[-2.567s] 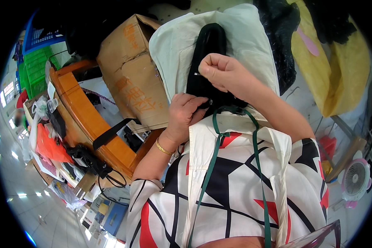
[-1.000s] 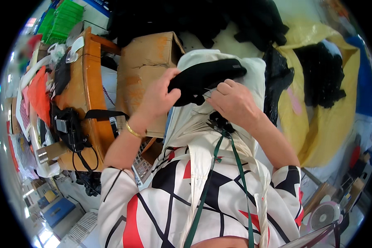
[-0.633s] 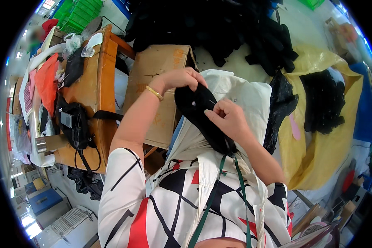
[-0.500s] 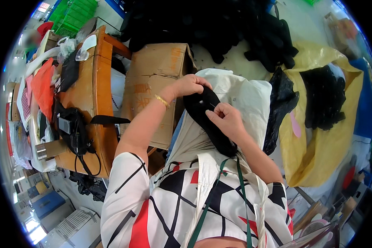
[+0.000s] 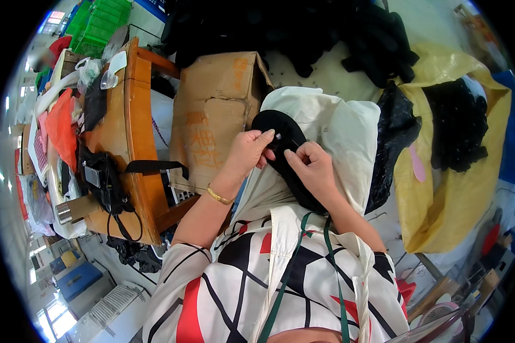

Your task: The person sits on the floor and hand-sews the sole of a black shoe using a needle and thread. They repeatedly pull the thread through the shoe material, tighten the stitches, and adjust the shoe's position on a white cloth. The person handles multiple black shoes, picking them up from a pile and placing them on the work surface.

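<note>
Across my lap, on an off-white cloth [image 5: 349, 131], lies a long, narrow black piece [image 5: 289, 131] with a rounded far end, shaped like a shoe sole. A small shiny light spot [image 5: 278, 136] shows near its left edge. My left hand [image 5: 252, 150], with a gold bracelet at the wrist, pinches the black piece's left edge beside that spot. On the opposite side my right hand [image 5: 312, 166] is closed, thumb against bent fingers, over the piece. Whatever it pinches is too small or hidden to make out.
A large cardboard box [image 5: 212, 126] stands left of my lap, beside a wooden table [image 5: 117, 131] with a black bag [image 5: 100, 177]. Black pieces [image 5: 257, 34] are heaped ahead. To the right lie a black plastic bag [image 5: 389, 154] and a yellow sack [image 5: 440, 223] holding black pieces.
My left hand has come down and nearer from the black piece's far end to its left edge. My right hand stays close to where it was, still pinched.
</note>
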Demonstrator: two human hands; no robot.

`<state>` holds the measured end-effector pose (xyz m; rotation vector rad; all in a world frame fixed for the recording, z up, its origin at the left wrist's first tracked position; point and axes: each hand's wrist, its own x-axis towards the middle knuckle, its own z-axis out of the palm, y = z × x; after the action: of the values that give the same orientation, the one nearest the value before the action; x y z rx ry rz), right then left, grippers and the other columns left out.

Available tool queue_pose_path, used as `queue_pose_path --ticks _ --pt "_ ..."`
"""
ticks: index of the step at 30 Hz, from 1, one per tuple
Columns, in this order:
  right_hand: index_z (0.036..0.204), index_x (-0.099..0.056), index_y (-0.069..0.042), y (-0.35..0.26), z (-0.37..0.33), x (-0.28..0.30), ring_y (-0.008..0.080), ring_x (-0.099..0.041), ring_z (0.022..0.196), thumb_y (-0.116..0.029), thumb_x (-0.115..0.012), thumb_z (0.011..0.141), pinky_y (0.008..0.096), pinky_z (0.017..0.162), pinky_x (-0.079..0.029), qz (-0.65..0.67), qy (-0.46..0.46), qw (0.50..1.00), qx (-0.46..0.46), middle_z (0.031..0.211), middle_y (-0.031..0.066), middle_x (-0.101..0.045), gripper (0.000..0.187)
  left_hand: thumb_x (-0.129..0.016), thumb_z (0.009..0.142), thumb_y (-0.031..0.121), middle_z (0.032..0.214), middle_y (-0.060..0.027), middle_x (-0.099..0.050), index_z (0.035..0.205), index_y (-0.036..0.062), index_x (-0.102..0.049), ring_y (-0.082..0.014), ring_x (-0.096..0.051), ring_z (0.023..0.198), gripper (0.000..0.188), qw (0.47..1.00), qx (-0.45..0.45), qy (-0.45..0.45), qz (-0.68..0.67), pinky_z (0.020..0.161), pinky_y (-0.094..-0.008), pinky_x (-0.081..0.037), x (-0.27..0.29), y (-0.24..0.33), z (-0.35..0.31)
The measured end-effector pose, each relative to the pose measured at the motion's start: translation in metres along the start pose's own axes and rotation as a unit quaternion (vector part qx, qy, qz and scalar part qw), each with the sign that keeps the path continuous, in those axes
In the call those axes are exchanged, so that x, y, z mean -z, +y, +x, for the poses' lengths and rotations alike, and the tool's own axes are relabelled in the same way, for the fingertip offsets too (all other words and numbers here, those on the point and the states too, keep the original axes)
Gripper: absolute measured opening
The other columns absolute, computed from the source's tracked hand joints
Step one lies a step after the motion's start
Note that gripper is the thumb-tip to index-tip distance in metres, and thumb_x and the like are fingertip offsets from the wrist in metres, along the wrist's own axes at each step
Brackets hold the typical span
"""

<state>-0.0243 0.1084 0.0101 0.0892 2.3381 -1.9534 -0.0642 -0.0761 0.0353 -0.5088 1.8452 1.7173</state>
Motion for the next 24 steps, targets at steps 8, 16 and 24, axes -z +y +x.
queue_pose_path --ticks 8,16,24 --pt "0.066 -0.059 -0.001 -0.003 0.003 0.006 0.0226 -0.055 0.059 -0.020 -0.078 0.077 0.0359 0.056 -0.045 -0.073 0.053 0.994 0.057 0.064 0.0120 -0.057 0.030 -0.055 0.097 0.023 0.087 -0.0226 -0.065 0.099 0.0011 -0.064 -0.0413 -0.063 0.080 0.024 0.868 -0.334 0.197 0.311 0.069 -0.0458 -0.050 -0.030 0.000 0.005" --pt "0.065 -0.046 -0.004 0.025 -0.002 -0.006 0.0331 -0.055 0.064 -0.013 -0.069 0.079 0.0423 0.056 -0.044 -0.075 0.121 0.977 0.156 0.067 0.0118 -0.049 0.029 -0.046 0.103 0.024 0.071 -0.0194 -0.051 0.079 0.0032 -0.047 -0.0403 -0.053 0.065 0.032 0.732 -0.418 0.233 0.485 0.056 -0.0470 -0.042 -0.025 -0.039 0.026" --pt "0.065 -0.046 -0.005 0.023 -0.026 -0.012 0.0321 -0.055 0.063 -0.013 -0.067 0.080 0.0416 0.056 -0.044 -0.076 0.139 0.977 0.144 0.068 0.0107 -0.049 0.027 -0.043 0.105 0.027 0.073 -0.0209 -0.048 0.079 0.0006 -0.044 -0.0407 -0.050 0.067 0.037 0.760 -0.420 0.175 0.465 0.060 -0.0471 -0.041 -0.012 -0.046 0.034"
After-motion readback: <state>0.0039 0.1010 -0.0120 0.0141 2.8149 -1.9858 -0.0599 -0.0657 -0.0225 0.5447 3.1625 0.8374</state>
